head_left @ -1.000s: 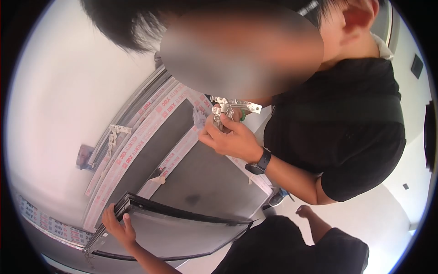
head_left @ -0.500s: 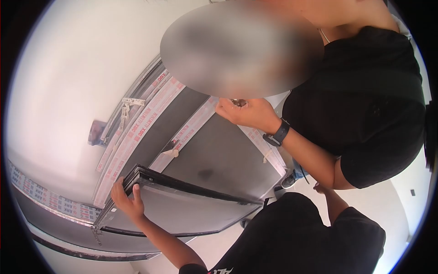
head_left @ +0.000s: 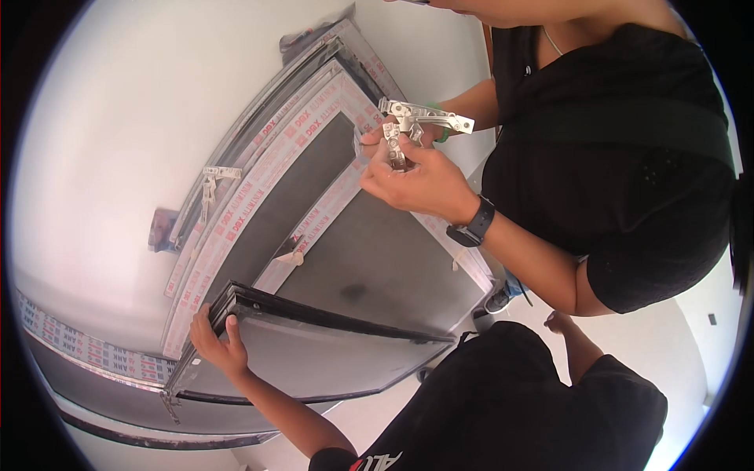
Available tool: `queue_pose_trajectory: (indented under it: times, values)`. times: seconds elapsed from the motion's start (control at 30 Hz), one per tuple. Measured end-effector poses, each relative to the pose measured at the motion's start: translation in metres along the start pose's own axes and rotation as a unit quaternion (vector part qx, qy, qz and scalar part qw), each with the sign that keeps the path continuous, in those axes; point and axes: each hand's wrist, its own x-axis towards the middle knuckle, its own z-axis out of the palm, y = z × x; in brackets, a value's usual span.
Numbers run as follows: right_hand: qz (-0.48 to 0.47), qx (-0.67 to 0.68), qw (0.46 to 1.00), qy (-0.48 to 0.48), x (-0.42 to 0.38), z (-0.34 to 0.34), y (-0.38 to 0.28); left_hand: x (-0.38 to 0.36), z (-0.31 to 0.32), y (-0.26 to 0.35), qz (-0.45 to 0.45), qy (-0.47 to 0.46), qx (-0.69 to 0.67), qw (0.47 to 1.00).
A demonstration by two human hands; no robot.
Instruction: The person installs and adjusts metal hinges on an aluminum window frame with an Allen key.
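Note:
My left hand [head_left: 218, 345] grips the upper corner of a dark-framed window sash [head_left: 345, 320], thumb on the near side and fingers over the edge. The sash leans outward in front of other frames. My right hand [head_left: 558, 322] hangs low beside my body, away from the sash; its fingers are too small and partly hidden to read. Across from me, a co-worker's hand [head_left: 428, 179] with a wristwatch holds a silver metal hinge [head_left: 404, 129], and the co-worker's other hand is partly hidden behind it.
Several frames with printed protective tape [head_left: 267, 161] lean against the white wall [head_left: 133, 118]. Another metal hinge [head_left: 210, 188] is on their outer edge. Taped profiles [head_left: 94, 341] lie at the lower left. The co-worker's black shirt [head_left: 605, 173] fills the right side.
The co-worker's head has moved back and up, mostly out of view. The metal hinge now shows fully between the co-worker's hands. My left hand keeps its hold on the sash.

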Motion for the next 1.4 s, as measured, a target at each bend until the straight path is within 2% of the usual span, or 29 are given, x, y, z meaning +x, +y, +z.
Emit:
queue_pose_trajectory:
  times: [0.07, 0.1, 0.17, 0.2, 0.23, 0.27, 0.3, 0.37, 0.43, 0.5, 0.63, 0.7, 0.73, 0.8, 0.87, 0.93, 1.4]
  values:
    - [-0.007, -0.008, 1.000, -0.002, 0.003, 0.004, 0.000, 0.000, 0.001, -0.001, 0.003, 0.004, 0.002, 1.000]
    - [-0.051, -0.139, 0.986, -0.077, 0.004, 0.009, 0.000, 0.000, 0.001, -0.002, 0.007, 0.008, 0.004, 1.000]
    - [-0.118, -0.342, 0.904, -0.226, 0.000, 0.020, 0.002, -0.001, 0.001, -0.004, 0.005, 0.007, 0.005, 1.000]
    - [-0.155, -0.415, 0.836, -0.324, 0.017, 0.047, 0.011, -0.001, 0.002, -0.004, 0.002, 0.005, 0.005, 1.000]
    - [-0.128, -0.362, 0.834, -0.396, 0.018, 0.057, 0.013, -0.001, 0.002, -0.005, 0.001, 0.007, 0.005, 1.000]
    - [-0.050, -0.222, 0.858, -0.461, 0.013, 0.054, 0.011, -0.001, 0.002, -0.006, 0.007, 0.009, 0.004, 1.000]
    - [0.030, -0.078, 0.859, -0.505, 0.009, 0.050, 0.009, -0.001, 0.001, -0.006, 0.013, 0.011, 0.002, 1.000]
    - [0.102, 0.100, 0.830, -0.540, -0.002, 0.044, 0.008, 0.000, 0.001, -0.002, 0.010, 0.010, 0.004, 1.000]
    - [0.109, 0.170, 0.816, -0.542, -0.007, 0.034, 0.008, 0.000, 0.000, -0.002, 0.011, 0.007, 0.005, 1.000]
    - [0.119, 0.172, 0.835, -0.510, -0.019, 0.017, -0.011, 0.000, 0.001, -0.004, 0.010, 0.000, 0.000, 1.000]
    - [0.134, 0.213, 0.844, -0.473, -0.002, 0.010, -0.007, -0.001, 0.004, -0.004, 0.033, 0.030, -0.001, 0.999]
    - [0.201, 0.250, 0.816, -0.480, 0.007, 0.010, -0.014, -0.001, 0.003, -0.005, 0.024, 0.019, 0.003, 1.000]
    - [0.202, 0.250, 0.816, -0.481, 0.007, 0.011, -0.018, -0.001, 0.002, -0.004, 0.024, 0.018, 0.004, 1.000]
    - [0.184, 0.168, 0.876, -0.414, 0.007, 0.016, -0.027, -0.001, 0.001, -0.002, 0.016, 0.013, 0.001, 1.000]
    - [0.161, 0.138, 0.879, -0.428, 0.009, 0.016, -0.034, -0.001, 0.001, -0.003, 0.011, 0.008, 0.001, 1.000]
    - [0.139, 0.076, 0.902, -0.402, 0.005, 0.010, -0.046, -0.002, 0.001, -0.005, 0.008, 0.004, 0.001, 1.000]
    - [0.133, 0.054, 0.916, -0.375, 0.011, 0.017, -0.049, -0.002, 0.003, -0.006, 0.017, 0.016, 0.006, 1.000]
